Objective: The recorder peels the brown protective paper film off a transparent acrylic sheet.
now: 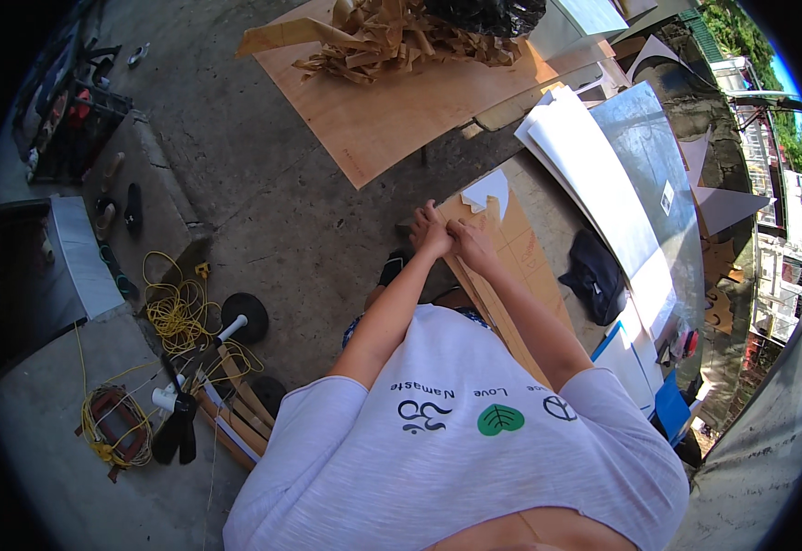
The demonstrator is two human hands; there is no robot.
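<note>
A light-brown wooden board (522, 257) with pencil lines lies on the work table in front of me. Its near left corner is under my hands. My left hand (431, 234) is bent around that corner, with its fingers curled over the edge. Close against it, my right hand (471, 244) is closed, its fingertips meeting at the board's edge; whatever they pinch is too small to make out. Just beyond my hands, a white cut piece (485, 191) with a curved side rests on the board, with a strip of tan paper beside it.
Long white sheets (594, 174) and a dark cloth (596, 275) lie to the right on the table. Ahead, a plywood sheet (355, 138) carries crumpled brown paper (401, 41). A yellow cord (180, 312), a pedestal fan (176, 404) and wood strips are on the floor at left.
</note>
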